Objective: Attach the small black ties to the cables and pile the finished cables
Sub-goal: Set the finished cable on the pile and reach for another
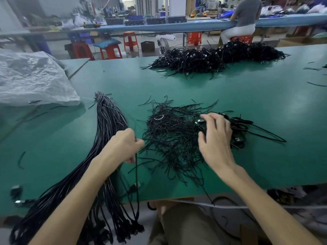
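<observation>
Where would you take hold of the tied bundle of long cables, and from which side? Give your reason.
Probably at the narrow far end of the bundle, where the cables draw together into one neck slim enough to close around. Come from above or the right, since the plastic bag lies close on its left.

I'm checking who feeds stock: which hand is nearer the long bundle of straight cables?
Left. The left hand is at the right edge of the bundle, pinching a single cable; the right hand is beyond the loose ties, on a coiled cable.
</observation>
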Demonstrator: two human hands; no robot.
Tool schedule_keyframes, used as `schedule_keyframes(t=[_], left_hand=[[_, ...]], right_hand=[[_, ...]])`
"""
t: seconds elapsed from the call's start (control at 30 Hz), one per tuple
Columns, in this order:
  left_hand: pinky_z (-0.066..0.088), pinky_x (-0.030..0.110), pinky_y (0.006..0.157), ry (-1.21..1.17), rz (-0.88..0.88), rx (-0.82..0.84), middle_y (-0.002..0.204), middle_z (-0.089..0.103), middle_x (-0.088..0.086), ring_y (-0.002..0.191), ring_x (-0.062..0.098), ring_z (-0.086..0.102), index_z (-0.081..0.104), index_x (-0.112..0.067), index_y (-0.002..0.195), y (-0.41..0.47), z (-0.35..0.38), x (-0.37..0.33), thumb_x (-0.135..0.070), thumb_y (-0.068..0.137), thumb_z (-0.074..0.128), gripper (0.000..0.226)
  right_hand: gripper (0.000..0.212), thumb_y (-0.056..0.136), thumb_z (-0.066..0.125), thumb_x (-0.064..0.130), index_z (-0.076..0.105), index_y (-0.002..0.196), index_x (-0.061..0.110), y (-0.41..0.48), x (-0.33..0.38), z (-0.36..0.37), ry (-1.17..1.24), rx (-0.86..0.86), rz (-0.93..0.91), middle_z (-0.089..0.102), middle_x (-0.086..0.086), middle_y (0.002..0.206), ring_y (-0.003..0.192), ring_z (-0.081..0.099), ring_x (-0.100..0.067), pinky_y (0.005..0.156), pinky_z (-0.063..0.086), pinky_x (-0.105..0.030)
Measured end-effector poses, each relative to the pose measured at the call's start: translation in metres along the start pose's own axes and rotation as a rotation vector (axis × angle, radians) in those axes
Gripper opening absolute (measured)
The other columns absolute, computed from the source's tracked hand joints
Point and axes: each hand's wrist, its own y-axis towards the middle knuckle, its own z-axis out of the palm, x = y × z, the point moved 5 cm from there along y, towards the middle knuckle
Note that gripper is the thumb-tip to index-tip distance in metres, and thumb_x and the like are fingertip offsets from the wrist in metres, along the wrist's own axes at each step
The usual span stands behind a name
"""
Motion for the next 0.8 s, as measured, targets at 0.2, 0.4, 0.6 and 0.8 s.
schedule_keyframes(t=[0.2,0.4,0.6,0.8], left_hand=[[0.052,0.032,0.042,-0.630,0.292,0.180,0.058,0.063,0.013,0.047,0.031,0.062,0.051,-0.001,0.095,-0.023,-0.011,-0.057,-0.006,0.100,0.048,0.007],[0.028,0.026,0.043,-0.737,0.333,0.238,0.063,0.049,0.006,0.044,0.017,0.039,0.054,0.002,0.104,-0.025,-0.010,-0.061,-0.008,0.103,0.049,0.012],[0.037,0.022,0.043,-0.998,0.407,0.404,0.074,0.060,0.003,0.044,0.012,0.042,0.061,-0.001,0.097,-0.026,-0.007,-0.046,-0.026,0.103,0.060,0.025],[0.047,0.016,0.045,-1.369,0.496,0.379,0.120,0.071,0.005,0.052,0.006,0.055,0.064,-0.010,0.133,-0.022,-0.025,-0.014,-0.026,0.103,0.055,0.036]], right_hand=[[0.060,0.100,0.053,0.001,0.035,0.156,0.014,-0.018,0.065,0.036,0.380,0.293,-0.224,0.034,0.005,0.155,0.145,0.025,-0.008,0.124,0.025,-0.035],[0.076,0.101,0.059,0.006,0.019,0.161,0.030,-0.011,0.081,0.038,0.714,0.329,-0.123,0.025,0.015,0.159,0.143,0.033,-0.005,0.117,0.038,-0.030],[0.040,0.099,0.050,-0.005,0.058,0.130,0.020,-0.010,0.068,0.041,0.424,0.343,-0.155,0.065,-0.002,0.111,0.098,0.062,-0.018,0.088,0.054,-0.040],[0.025,0.109,0.047,0.016,0.071,0.101,0.016,0.013,0.026,0.023,0.534,0.100,0.053,0.061,0.006,0.066,0.053,0.053,-0.005,0.053,0.039,-0.013]])
